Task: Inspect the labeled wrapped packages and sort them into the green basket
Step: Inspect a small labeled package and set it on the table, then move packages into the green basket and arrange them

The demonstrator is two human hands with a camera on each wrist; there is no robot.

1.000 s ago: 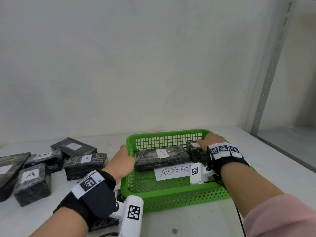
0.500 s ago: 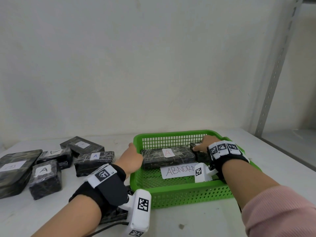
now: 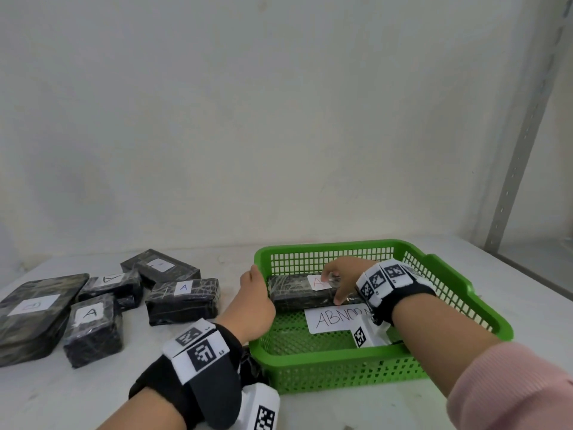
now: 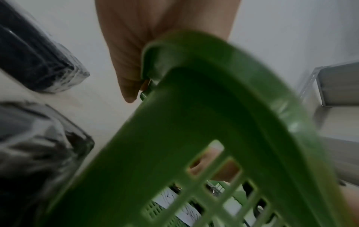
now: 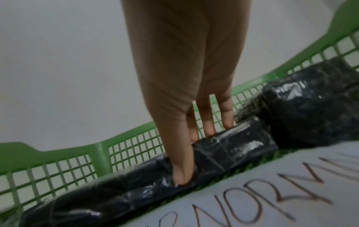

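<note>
Surface under inspection is a pale white table (image 3: 325,408), backing onto a plain off-white wall (image 3: 279,119); a grey perforated shelving upright (image 3: 524,144) is standing at the far right, with a lower grey shelf beyond it.

Green basket (image 3: 459,287) is sitting on the table right of centre. Inside it, a long black wrapped package (image 3: 294,294) with a red "A" label is lying along the far wall, a second dark package (image 5: 310,110) is lying just beside its right end, and a white paper sign (image 3: 331,319) lettered "ABNOR…" is lying on the basket floor in front of them.

Right hand (image 3: 344,279) is reaching into the basket, gripping the long package: thumb (image 5: 182,173) pressing on the near face, fingers (image 5: 208,122) going down behind the far edge, slightly spread. Left hand (image 3: 251,305) is gripping the basket's left rim, fingers curled over it as far as the blurred wrist view allows.

Left of the basket, five more wrapped packages are lying in a loose cluster on the table: a large flat one (image 3: 31,318) at the far left, three labelled "A" (image 3: 93,330) (image 3: 183,301) (image 3: 111,283), and one (image 3: 159,268) at the back whose label is unreadable.

Bare tabletop is showing between cluster and basket, and along the near edge. The basket's right side is lying near the table's right edge.
</note>
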